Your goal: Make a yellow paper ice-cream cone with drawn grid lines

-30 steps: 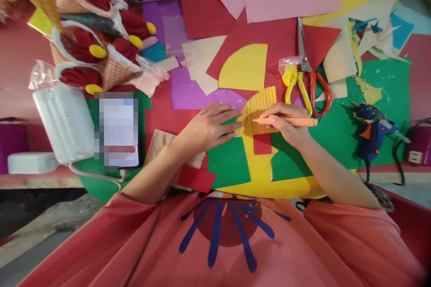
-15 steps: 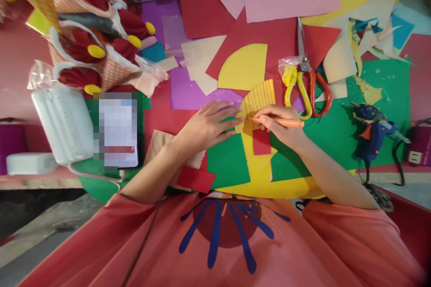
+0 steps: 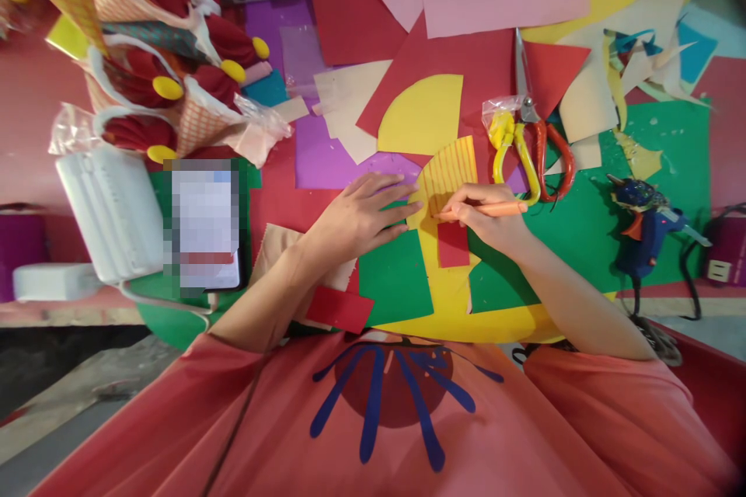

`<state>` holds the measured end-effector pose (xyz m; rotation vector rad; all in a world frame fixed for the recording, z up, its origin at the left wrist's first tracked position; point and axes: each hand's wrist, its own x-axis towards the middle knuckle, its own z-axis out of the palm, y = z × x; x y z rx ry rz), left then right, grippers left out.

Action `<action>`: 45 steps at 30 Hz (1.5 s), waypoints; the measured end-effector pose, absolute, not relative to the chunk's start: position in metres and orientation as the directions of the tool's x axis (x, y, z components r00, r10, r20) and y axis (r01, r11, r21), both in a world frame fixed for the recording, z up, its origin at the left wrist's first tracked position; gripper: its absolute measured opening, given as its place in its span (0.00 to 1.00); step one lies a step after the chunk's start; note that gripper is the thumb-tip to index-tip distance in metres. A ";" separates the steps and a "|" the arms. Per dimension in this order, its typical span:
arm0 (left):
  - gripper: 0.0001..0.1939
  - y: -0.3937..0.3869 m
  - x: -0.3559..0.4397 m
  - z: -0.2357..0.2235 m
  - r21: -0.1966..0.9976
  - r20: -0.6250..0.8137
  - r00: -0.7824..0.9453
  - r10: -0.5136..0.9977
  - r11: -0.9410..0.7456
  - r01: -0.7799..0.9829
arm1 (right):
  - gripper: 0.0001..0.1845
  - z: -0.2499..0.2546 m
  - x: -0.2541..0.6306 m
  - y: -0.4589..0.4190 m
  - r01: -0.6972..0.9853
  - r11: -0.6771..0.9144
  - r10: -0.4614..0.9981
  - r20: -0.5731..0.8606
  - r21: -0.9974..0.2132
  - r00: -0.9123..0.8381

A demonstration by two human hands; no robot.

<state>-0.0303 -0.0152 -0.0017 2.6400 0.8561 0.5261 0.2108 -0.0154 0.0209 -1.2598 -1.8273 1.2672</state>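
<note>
An orange marker (image 3: 502, 209) is gripped in my right hand (image 3: 486, 217), its tip low on a yellow quarter-circle of paper (image 3: 446, 171) marked with orange stripes. My left hand (image 3: 367, 211) lies flat with fingers spread, the fingertips at the left edge of that striped piece. Just below my right hand is a small red paper rectangle (image 3: 453, 245). A plain yellow quarter-circle (image 3: 423, 115) rests above the striped one. Part of the striped piece is hidden by my right hand.
Scissors (image 3: 539, 155) with yellow and red handles lie right of the striped piece. Further right is a blue glue gun (image 3: 641, 237) with its cord. A phone (image 3: 207, 225), a white plastic box (image 3: 113, 213) and decorated paper cones (image 3: 201, 120) occupy the left side.
The marker tip and my right hand have shifted slightly down over the striped paper, near its lower part. My left hand stays in place.
</note>
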 end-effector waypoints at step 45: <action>0.15 -0.017 -0.031 -0.001 0.396 0.245 0.786 0.568 -0.798 0.454 | 0.08 0.021 0.214 -0.022 0.168 0.053 0.977 0.016 -0.984 -0.214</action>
